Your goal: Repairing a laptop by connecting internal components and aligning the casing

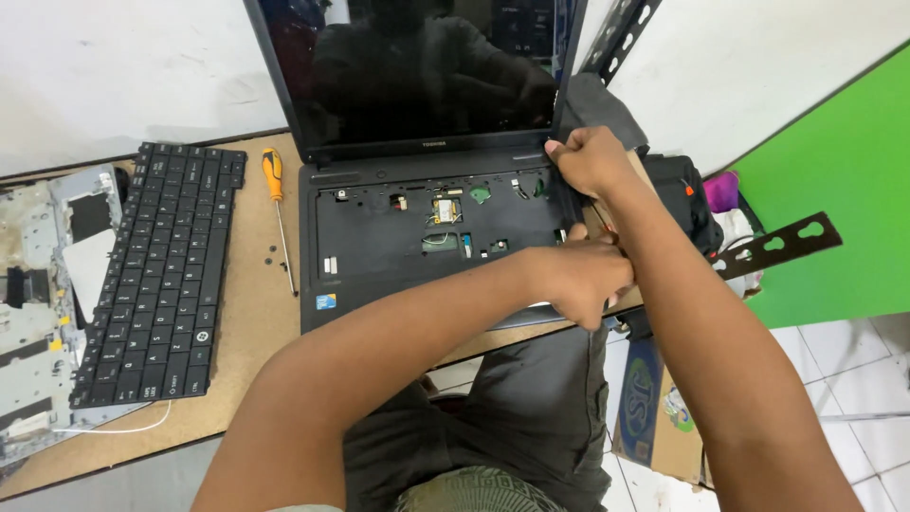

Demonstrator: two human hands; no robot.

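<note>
Open laptop [427, 190] at the middle of the tabletop [256, 322], screen standing at the back, base lying toward the near edge with the keyboard bay uncovered. Loose keyboard [161, 270] lying left of the laptop, partly on top of a bare metal chassis [38, 313] at the far left edge. Screwdriver [278, 213] between keyboard and laptop, handle away, tip near; small screws [275, 256] just beside its shaft. Both hands at the laptop's right side: right hand [590, 159] on the rear right corner by the hinge, left hand [583, 275] on the front right edge, forearm crossing the front of the base. Perforated metal bracket [777, 245] off the tabletop to the right. Cardboard box [654, 417] on the floor below the right edge
</note>
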